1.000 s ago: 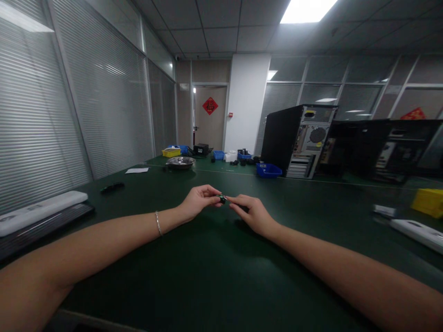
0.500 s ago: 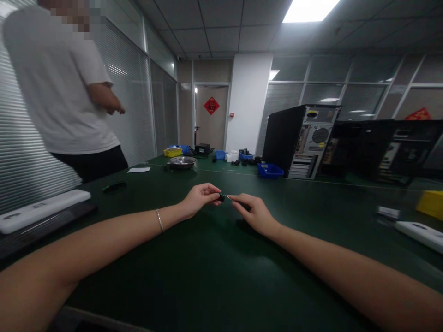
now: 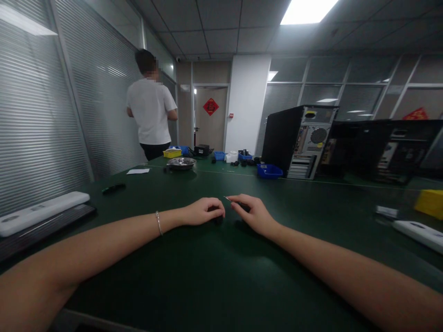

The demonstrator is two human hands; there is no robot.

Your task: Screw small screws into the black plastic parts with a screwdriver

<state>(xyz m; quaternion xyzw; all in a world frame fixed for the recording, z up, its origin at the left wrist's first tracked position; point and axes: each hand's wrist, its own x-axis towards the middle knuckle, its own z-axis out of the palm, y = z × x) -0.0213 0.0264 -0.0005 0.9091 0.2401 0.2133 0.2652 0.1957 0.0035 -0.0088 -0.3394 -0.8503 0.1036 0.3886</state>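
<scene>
head view, small black part [image 3: 218, 220] under left hand [image 3: 204, 211] fingers, on table [image 3: 214, 276]

Your left hand [image 3: 204, 211] rests curled on the green tabletop [image 3: 214, 276], its fingers [image 3: 216, 208] closed over a small dark part [image 3: 218, 220] that barely shows beneath them. Your right hand [image 3: 252, 213] lies just beside it, pinching a thin pale sliver [image 3: 227, 198] at its fingertips. Farther back sit a metal bowl [image 3: 180, 162], a blue bin [image 3: 269, 171] and an open computer tower [image 3: 299, 140]. A person in a white shirt [image 3: 151, 110] stands by the blinds, back turned.
</scene>
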